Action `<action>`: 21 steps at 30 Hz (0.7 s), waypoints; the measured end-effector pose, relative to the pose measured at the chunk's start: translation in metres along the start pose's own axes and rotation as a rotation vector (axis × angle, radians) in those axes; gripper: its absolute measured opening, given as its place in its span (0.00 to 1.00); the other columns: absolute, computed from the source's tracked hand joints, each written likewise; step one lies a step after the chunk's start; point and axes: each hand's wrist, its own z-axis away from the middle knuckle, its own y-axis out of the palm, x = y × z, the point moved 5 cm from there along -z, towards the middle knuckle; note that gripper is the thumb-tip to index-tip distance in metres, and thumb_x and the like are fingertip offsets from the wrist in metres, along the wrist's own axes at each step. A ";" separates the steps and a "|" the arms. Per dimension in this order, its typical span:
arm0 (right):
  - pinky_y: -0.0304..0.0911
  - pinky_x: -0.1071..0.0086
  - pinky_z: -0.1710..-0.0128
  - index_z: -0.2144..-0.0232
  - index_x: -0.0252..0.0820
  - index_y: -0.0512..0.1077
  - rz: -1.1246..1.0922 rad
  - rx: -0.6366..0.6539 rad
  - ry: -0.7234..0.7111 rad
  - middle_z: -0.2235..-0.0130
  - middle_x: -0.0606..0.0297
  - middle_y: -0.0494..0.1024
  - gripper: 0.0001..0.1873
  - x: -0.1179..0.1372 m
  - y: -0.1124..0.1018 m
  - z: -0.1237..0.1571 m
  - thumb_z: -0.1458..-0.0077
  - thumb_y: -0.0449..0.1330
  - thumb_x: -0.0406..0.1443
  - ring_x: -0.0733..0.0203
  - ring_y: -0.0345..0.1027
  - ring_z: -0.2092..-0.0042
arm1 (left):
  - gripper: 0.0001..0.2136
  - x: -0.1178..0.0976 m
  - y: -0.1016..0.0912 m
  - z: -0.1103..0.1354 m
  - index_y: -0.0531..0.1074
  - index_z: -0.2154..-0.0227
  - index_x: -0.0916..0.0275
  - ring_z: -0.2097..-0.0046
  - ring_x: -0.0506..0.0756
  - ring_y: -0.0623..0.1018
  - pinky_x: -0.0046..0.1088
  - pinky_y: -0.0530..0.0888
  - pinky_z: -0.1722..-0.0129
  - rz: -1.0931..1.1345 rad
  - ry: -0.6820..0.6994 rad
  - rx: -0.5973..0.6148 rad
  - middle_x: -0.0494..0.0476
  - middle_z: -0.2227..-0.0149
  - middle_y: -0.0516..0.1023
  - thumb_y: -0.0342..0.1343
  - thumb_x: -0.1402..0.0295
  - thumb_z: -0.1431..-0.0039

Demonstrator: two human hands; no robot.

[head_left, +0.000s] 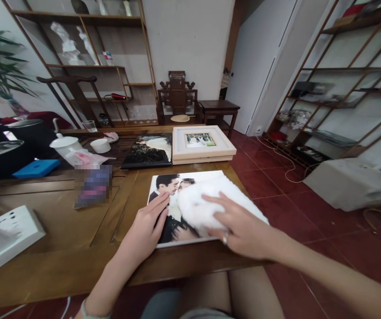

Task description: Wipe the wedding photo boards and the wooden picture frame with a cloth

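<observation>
A photo panel with a printed picture of a couple lies flat near the table's front edge. Over its right part is a fluffy white cloth, which covers much of the picture there. My right hand holds this cloth from above and presses it down, a ring on one finger; its fingertips partly sink into the pile. On the panel's left side rests my left hand, open, with its fingers stretched flat over the surface and nothing in them.
Behind the panel lie a dark photo panel and a light wooden picture frame. To the left are a blue box, a white cup, a blurred packet and a white block-like object. The table's right edge is close.
</observation>
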 end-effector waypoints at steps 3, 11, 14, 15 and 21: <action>0.44 0.50 0.40 0.62 0.39 0.72 0.052 -0.090 0.045 0.45 0.52 0.69 0.15 -0.038 -0.011 -0.034 0.38 0.48 0.40 0.49 0.53 0.39 | 0.19 -0.001 -0.001 0.000 0.70 0.50 0.70 0.41 0.59 0.67 0.43 0.65 0.42 0.016 0.009 -0.010 0.65 0.45 0.70 0.42 0.67 0.37; 0.52 0.51 0.46 0.66 0.38 0.71 0.146 -0.159 0.149 0.54 0.52 0.75 0.14 -0.056 -0.016 -0.056 0.38 0.47 0.37 0.45 0.61 0.46 | 0.18 0.000 -0.002 0.001 0.71 0.51 0.66 0.42 0.59 0.68 0.44 0.65 0.42 0.048 -0.037 -0.031 0.62 0.45 0.71 0.43 0.66 0.37; 0.48 0.47 0.43 0.64 0.36 0.72 0.172 -0.067 0.102 0.51 0.47 0.73 0.13 -0.021 -0.005 -0.026 0.41 0.49 0.35 0.44 0.53 0.40 | 0.18 0.000 -0.002 0.000 0.71 0.51 0.67 0.42 0.59 0.68 0.43 0.64 0.42 0.066 -0.030 -0.036 0.63 0.45 0.71 0.43 0.66 0.38; 0.46 0.47 0.42 0.63 0.36 0.73 0.161 -0.026 0.101 0.49 0.47 0.71 0.13 -0.008 -0.001 -0.014 0.42 0.50 0.34 0.43 0.50 0.38 | 0.18 0.000 -0.002 0.000 0.71 0.51 0.68 0.42 0.59 0.68 0.42 0.64 0.42 0.069 -0.027 -0.038 0.63 0.45 0.71 0.43 0.66 0.38; 0.46 0.42 0.41 0.53 0.43 0.72 0.035 0.218 -0.014 0.39 0.56 0.60 0.19 0.047 0.016 0.034 0.50 0.57 0.35 0.40 0.47 0.37 | 0.18 0.001 -0.002 0.001 0.70 0.50 0.69 0.42 0.59 0.68 0.41 0.65 0.42 0.067 -0.033 -0.047 0.64 0.45 0.71 0.44 0.66 0.38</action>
